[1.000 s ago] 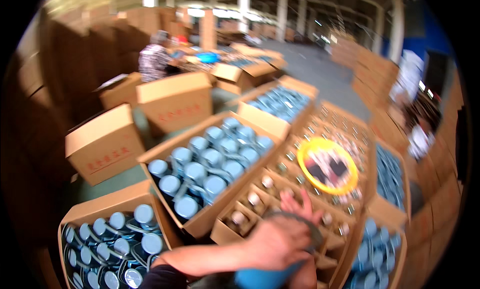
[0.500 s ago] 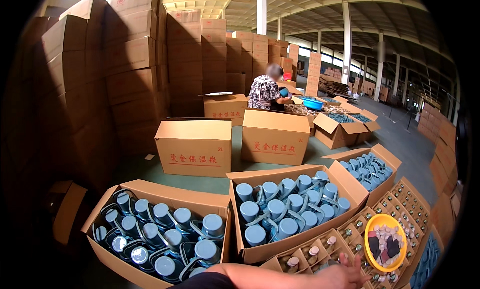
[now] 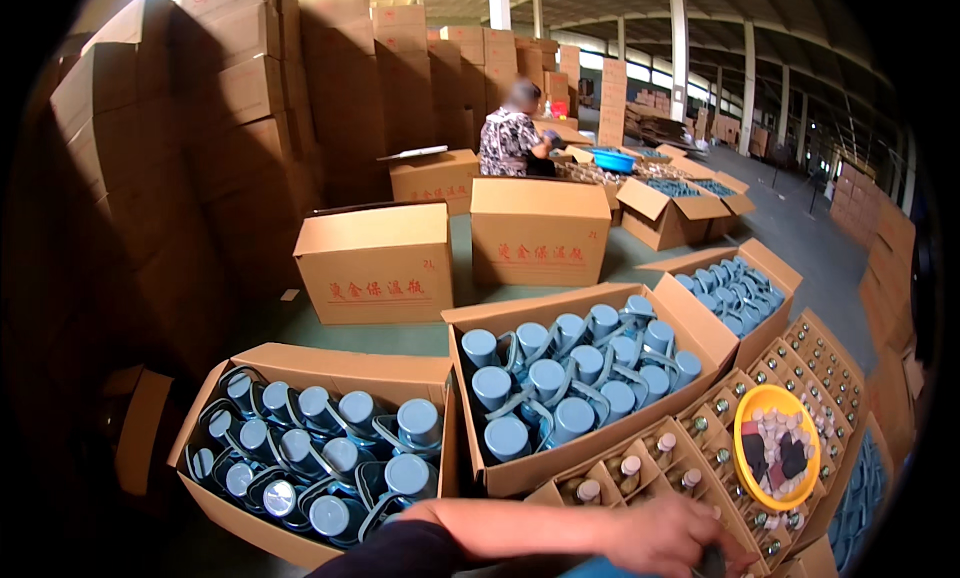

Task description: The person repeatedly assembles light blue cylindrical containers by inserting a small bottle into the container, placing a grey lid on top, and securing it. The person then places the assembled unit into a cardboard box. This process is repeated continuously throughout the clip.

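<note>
My left hand (image 3: 668,540) reaches in from the lower edge, over the near end of a divided carton (image 3: 640,448) of glass bottles with pale caps. Its fingers are bent down and closed around a dark grey-blue part (image 3: 711,562), apparently a handle. Just below the wrist, a blurred blue surface (image 3: 600,568) shows at the picture's edge, seemingly the same flask, mostly cut off. Past the fingers, a yellow bowl (image 3: 742,456) with pale round pieces and dark cloth rests on the bottles. My right hand is out of view.
Open cartons of blue flasks stand at left (image 3: 300,355), centre (image 3: 470,378) and back right (image 3: 780,263). Two upright cartons (image 3: 375,263) (image 3: 540,233) are behind them. Another person (image 3: 510,143) sits farther back by a blue basin (image 3: 613,161). Tall carton stacks (image 3: 235,88) line the left.
My left hand has lowered, and its spread fingers have closed around the grey-blue part. The blue surface has appeared at the lower edge. The view has shifted slightly; the other person's head has turned.
</note>
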Available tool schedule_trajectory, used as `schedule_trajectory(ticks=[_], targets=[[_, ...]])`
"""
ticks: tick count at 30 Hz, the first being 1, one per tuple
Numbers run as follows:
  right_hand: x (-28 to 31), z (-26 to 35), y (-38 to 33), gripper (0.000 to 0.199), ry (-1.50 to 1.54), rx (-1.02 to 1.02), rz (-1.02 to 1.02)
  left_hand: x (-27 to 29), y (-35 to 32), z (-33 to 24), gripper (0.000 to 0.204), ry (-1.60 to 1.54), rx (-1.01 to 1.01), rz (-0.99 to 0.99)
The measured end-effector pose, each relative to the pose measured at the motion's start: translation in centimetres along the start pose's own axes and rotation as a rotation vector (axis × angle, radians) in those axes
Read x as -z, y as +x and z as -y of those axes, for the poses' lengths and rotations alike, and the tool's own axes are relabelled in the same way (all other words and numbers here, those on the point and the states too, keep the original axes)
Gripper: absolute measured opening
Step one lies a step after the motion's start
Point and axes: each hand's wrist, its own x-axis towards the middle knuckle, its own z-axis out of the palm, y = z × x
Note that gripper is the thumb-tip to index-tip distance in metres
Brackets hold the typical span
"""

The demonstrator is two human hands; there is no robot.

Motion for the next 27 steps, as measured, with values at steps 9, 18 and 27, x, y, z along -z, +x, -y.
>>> schedule_trajectory(ticks=[9,18,27], targets=[[6.7,8.7,1.6,0.045,-0.110,0.227,0.948,2.5,-2.8,1.0,0.037,-0.352,0.508,-0.288],[5.7,18.6,0.4,0.031,-0.597,0.266,1.493,-12.4,-12.5,0.9,0.034,-1.580,1.204,-0.326],[2.4,23.8,-4.1,0.044,-0.969,0.647,1.721,-15.9,-9.4,-0.5,0.033,-1.442,1.089,-0.218]])
